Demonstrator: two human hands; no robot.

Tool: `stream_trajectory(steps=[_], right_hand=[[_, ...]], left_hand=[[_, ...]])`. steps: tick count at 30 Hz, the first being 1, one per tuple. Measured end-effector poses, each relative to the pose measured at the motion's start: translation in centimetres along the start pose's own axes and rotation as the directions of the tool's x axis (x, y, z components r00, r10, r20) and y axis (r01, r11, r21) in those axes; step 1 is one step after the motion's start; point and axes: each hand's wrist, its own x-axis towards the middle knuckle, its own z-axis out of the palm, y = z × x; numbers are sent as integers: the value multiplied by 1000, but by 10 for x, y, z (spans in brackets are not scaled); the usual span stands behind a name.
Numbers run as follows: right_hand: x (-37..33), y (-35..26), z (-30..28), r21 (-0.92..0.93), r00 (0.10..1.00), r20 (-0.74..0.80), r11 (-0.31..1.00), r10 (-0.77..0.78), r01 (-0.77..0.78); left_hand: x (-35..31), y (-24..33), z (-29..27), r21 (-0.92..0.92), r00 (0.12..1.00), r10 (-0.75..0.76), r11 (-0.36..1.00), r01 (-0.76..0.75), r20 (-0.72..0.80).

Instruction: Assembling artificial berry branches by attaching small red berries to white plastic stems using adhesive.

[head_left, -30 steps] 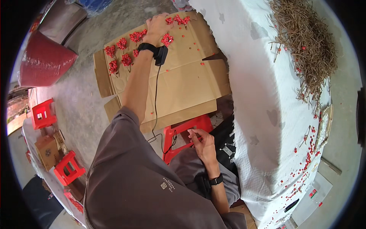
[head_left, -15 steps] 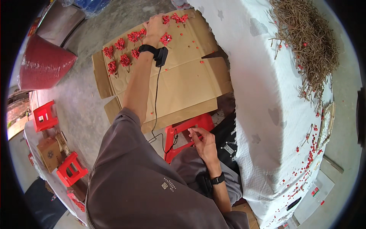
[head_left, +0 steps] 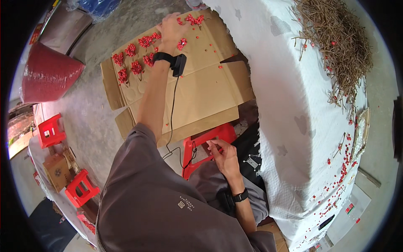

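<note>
My left hand (head_left: 171, 30) reaches out to the far edge of a flattened cardboard sheet (head_left: 191, 96). Its fingers curl downward around a small red berry cluster (head_left: 179, 21), which shows between fingers and thumb; the fingertips are partly hidden. Another berry cluster (head_left: 194, 19) lies just right of it, and a smaller cluster (head_left: 181, 43) lies nearer me. Several more clusters, one of them this berry cluster (head_left: 136, 67), lie in rows at the left. Above my lap, my right hand (head_left: 226, 158) is closed in a pinch; what it holds, if anything, cannot be made out.
A red plastic stool (head_left: 214, 136) stands under the cardboard's near edge. A black cable (head_left: 172, 113) runs from my left wrist. At right, a white-covered table (head_left: 289, 168) bears a heap of brown stalks (head_left: 336, 46) and loose red berries. A wrapped red roll (head_left: 50, 71) stands left.
My left hand has shifted very slightly and covers a little more of the small berry cluster. The right hand keeps its place. The whole view has tilted slightly.
</note>
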Motion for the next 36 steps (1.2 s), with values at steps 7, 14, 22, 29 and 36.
stream_trajectory(steps=[7, 14, 22, 29, 36], right_hand=[[0, 4, 0, -32, 1000, 6, 999, -20, 20], [2, 9, -1, -56, 999, 30, 998, 15, -13], [1, 3, 1, -23, 1000, 8, 999, 30, -30], [3, -2, -1, -43, 998, 31, 998, 49, -48], [4, 3, -6, -55, 998, 45, 997, 53, -51]], left_hand=[[-10, 33, 26, -86, 996, 87, 992, -87, -2], [-12, 33, 36, -1, 996, 80, 997, -80, 34], [-15, 29, 29, 28, 998, 53, 998, -53, 15], [-25, 40, -8, -119, 990, 64, 990, -79, -126], [-188, 111, -148, -660, 982, -113, 728, 185, 152]])
